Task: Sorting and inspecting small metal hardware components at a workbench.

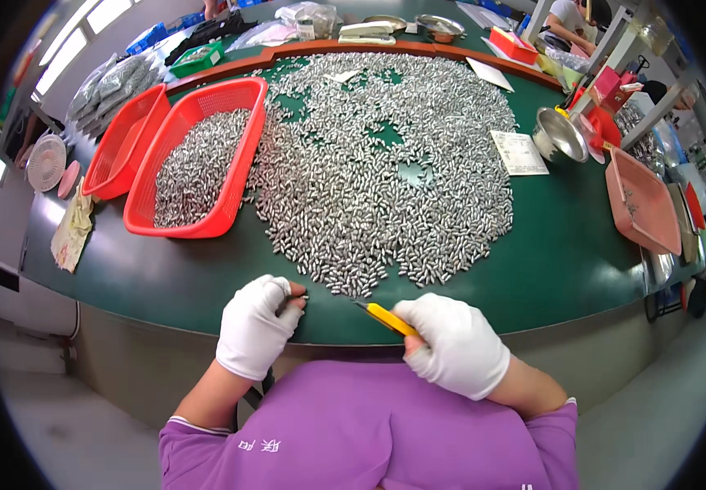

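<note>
A wide heap of small silver metal pieces (pixel 328 204) covers the middle of the green table (pixel 565 269). My left hand (pixel 257 322), in a white glove with bare fingertips, is at the table's near edge, left of the heap's lower tip. Thumb and finger pinch one small metal piece (pixel 304 297). My right hand (pixel 457 341), gloved in white too, is closed around a yellow utility knife (pixel 391 318). The knife's dark tip points up and left toward the heap's near end, apart from my left hand.
Left of the heap stands a red basket (pixel 137 208) partly filled with metal pieces, with another red basket (pixel 96 175) beside it. On the right are a paper slip (pixel 519 153), a steel bowl (pixel 561 135) and a pink tray (pixel 643 204). Another person (pixel 569 24) sits at the far right.
</note>
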Demonstrator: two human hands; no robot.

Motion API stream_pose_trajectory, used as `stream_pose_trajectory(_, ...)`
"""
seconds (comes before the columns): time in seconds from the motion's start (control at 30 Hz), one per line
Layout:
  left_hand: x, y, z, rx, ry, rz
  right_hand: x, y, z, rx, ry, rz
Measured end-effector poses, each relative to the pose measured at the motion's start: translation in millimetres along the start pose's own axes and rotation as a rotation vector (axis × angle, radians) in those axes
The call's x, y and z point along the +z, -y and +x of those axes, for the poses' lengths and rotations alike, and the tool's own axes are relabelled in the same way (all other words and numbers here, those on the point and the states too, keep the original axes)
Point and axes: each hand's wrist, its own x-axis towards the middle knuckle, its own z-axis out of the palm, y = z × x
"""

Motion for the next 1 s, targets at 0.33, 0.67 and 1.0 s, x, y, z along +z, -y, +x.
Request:
stream_pose_trajectory(0.33, 3.8, -3.3, -1.9, -0.023, -0.066, -0.013, 24.8, 11.0, 18.1, -0.108, 0.084, -0.301)
stream_pose_trajectory(0.67, 2.0, -4.5, 1.3, -0.049, -0.022, -0.057, 42.3, 11.5, 31.7, -0.118, 0.083, -0.237)
stream_pose_trajectory(1.0, 3.5, -4.4, 2.5, 0.005, -0.033, -0.048, 45.6, 13.2, 41.3, -0.086, 0.13, -0.115)
